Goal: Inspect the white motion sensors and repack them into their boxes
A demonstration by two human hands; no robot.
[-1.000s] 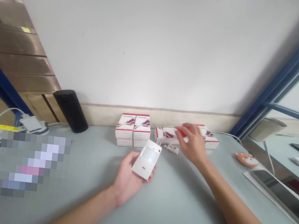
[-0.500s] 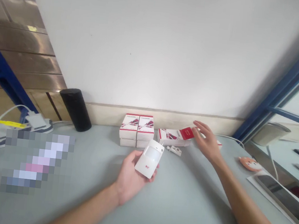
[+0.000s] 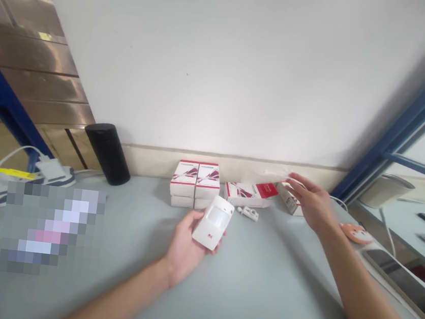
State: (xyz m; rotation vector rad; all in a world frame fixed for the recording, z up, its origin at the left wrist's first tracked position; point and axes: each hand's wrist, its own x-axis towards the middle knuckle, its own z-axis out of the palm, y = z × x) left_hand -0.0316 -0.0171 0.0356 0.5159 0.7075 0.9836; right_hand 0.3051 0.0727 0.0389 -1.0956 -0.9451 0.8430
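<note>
While my left hand [image 3: 185, 251] grips the white motion sensor [image 3: 213, 222], my open right hand [image 3: 310, 201] has moved right; it's now just over a tilted carton [image 3: 291, 205].

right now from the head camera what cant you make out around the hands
All in the head view:
The back of the white plastic motion sensor is hidden by its body and the left hand.
The tilted white cardboard box is partly hidden by the right hand.
Print on the white and red cardboard boxes is too small to read.
A pixelated patch hides whatever lies there.
</note>
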